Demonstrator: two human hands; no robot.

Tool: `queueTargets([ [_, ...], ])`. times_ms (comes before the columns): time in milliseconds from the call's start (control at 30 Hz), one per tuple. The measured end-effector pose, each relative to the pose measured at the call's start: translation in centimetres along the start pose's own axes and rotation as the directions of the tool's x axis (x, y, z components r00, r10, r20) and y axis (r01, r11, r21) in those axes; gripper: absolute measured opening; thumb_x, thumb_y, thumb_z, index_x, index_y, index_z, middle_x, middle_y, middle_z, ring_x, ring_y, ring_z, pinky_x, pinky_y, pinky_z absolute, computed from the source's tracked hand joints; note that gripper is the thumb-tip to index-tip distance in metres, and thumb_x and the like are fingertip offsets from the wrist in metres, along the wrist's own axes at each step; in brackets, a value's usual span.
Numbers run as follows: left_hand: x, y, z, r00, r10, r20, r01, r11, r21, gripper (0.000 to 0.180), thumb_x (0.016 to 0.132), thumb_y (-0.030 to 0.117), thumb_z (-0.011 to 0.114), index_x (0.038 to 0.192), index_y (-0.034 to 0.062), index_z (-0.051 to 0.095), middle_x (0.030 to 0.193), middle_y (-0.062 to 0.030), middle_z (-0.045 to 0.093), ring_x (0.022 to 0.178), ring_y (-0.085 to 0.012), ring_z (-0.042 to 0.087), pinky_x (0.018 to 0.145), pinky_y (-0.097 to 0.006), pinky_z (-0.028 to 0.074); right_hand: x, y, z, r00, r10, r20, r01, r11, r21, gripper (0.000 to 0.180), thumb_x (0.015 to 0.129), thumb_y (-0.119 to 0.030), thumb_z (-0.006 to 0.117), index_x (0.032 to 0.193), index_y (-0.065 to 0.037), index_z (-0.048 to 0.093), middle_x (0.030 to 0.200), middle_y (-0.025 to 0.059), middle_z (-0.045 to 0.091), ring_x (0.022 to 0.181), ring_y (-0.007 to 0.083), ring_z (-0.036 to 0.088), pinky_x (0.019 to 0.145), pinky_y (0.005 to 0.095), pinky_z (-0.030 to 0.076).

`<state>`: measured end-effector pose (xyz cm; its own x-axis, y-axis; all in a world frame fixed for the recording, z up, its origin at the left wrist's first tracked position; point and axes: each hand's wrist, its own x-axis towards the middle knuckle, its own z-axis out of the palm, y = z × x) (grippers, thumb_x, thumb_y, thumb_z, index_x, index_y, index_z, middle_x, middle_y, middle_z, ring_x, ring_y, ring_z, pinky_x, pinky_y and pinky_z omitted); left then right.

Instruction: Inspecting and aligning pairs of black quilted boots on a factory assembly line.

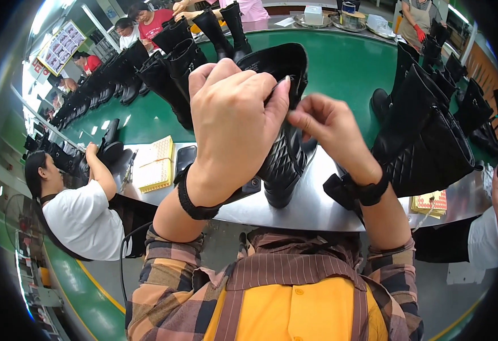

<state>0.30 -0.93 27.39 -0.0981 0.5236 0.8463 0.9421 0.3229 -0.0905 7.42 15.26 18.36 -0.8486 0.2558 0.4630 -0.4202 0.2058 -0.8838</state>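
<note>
Upright black boot (283,165), opening upward

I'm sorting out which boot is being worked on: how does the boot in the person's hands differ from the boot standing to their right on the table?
The held boot is gripped at its top by the left hand, with the right hand pinching at its rim; the right-side boot stands untouched. The held boot is at the centre, its opening facing the camera; the right-side boot leans among others. Both are black with quilted panels.

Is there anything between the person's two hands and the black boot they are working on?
Nothing visible. The left hand already grips the top of the black boot, and the right hand touches its rim.
</note>
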Motion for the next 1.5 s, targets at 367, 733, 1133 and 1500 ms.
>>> queueTargets([
  [367,0.1,0.0,-3.1,0.991,-0.057,0.119,0.068,0.993,-0.093,0.022,0.069,0.016,0.081,0.08,0.0016,0.069,0.069,-0.0061,0.059,0.074,-0.023,0.053,0.082,-0.035,0.041,-4.3,3.4,-0.8,0.963,0.055,-0.264,-0.084,0.991,-0.1,0.03,0.091,-0.028,0.069,0.107,-0.005,0.058,0.094,0.0005,0.061,0.089,0.0091,0.058,0.076,0.0247,0.047],
  [733,-3.2,-0.6,-9.3,0.893,0.026,0.449,0.114,0.953,-0.282,0.03,0.056,0.009,0.083,0.083,0.0173,0.074,0.101,-0.0033,0.056,0.11,-0.0312,0.046,0.099,-0.052,0.034,2.6,-0.3,0.6,0.919,0.092,-0.383,-0.073,0.995,0.064,0.038,0.096,-0.035,0.061,0.109,0.0,0.067,0.088,0.0061,0.068,0.081,0.0133,0.058,0.078,0.0291,0.048],
  [1133,-5.9,-5.2,-10.5,0.823,0.066,0.565,0.305,0.787,-0.537,0.034,0.053,0.019,0.091,0.084,0.0147,0.076,0.129,-0.0168,0.047,0.123,-0.03,0.044,0.102,-0.041,0.033,4.3,2.4,0.0,0.912,0.282,-0.299,-0.185,0.931,0.315,0.057,0.092,-0.043,0.065,0.107,0.011,0.054,0.095,0.0087,0.062,0.084,0.0108,0.053,0.079,0.0255,0.045],
  [1500,-6.4,-5.5,-9.9,0.859,0.116,0.499,0.234,0.777,-0.585,0.035,0.052,0.018,0.09,0.084,0.0135,0.075,0.135,-0.0221,0.045,0.127,-0.0338,0.043,0.104,-0.042,0.031,4.2,2.7,-0.5,0.83,0.399,-0.39,-0.309,0.911,0.274,0.032,0.098,-0.027,0.06,0.114,0.0,0.063,0.107,0.0049,0.067,0.095,0.0112,0.063,0.084,0.0251,0.049],
])
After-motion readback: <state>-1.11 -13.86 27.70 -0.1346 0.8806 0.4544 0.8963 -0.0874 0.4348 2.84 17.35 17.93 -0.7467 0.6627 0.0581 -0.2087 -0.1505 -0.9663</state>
